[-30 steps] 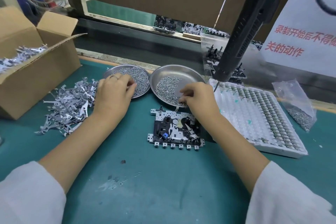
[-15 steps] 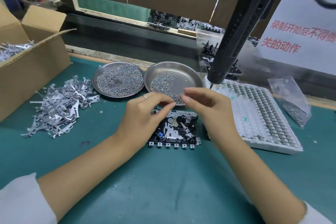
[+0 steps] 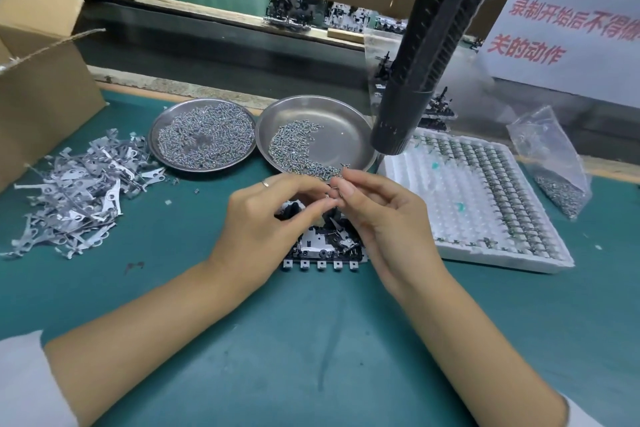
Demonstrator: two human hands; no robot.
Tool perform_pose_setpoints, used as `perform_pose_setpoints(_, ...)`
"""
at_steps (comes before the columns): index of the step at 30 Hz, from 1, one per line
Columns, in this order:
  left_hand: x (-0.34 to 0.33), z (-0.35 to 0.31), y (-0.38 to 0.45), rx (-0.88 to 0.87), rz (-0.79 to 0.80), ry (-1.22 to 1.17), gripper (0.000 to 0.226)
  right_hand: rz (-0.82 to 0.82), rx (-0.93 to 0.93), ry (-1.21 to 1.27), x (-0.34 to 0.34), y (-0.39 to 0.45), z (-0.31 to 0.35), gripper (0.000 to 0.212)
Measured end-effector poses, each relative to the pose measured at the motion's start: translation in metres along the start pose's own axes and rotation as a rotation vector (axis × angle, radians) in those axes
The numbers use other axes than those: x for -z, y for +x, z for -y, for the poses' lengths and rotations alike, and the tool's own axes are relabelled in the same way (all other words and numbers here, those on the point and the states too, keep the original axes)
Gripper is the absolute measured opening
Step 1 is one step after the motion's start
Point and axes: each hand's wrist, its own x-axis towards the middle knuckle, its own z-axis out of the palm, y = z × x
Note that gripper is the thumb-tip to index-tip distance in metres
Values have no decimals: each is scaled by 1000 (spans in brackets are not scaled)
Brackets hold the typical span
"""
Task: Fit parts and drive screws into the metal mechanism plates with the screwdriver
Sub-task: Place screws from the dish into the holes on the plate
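Screwdriver (image 3: 429,45), ribbed black, hangs above both hands' grips (image 3: 266,218) (image 3: 377,218) pinching tiny metal parts (image 3: 333,191).

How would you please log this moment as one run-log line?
phase: screw handover | left hand: pinching small screw | right hand: pinching it too | mechanism plate: on mat beneath hands | screwdriver: hanging, unheld

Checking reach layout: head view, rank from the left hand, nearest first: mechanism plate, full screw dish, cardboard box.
1. Mechanism plate, directly under the left hand.
2. Full screw dish, behind the hand, slightly left.
3. Cardboard box, far left at the mat's edge.
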Motion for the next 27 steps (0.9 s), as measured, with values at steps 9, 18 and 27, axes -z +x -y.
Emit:
perform_pose_setpoints(9,0,2,-1,-34,-29,28,15,10,79,-136,2,-4,3,13)
perform_pose_setpoints(18,4,11,1,-19,-105,76,12,25,511,-1236,-21,60,19,32)
perform_pose_setpoints(27,2,10,-2,-70,-75,74,11,206,221,-1596,-23,73,19,27)
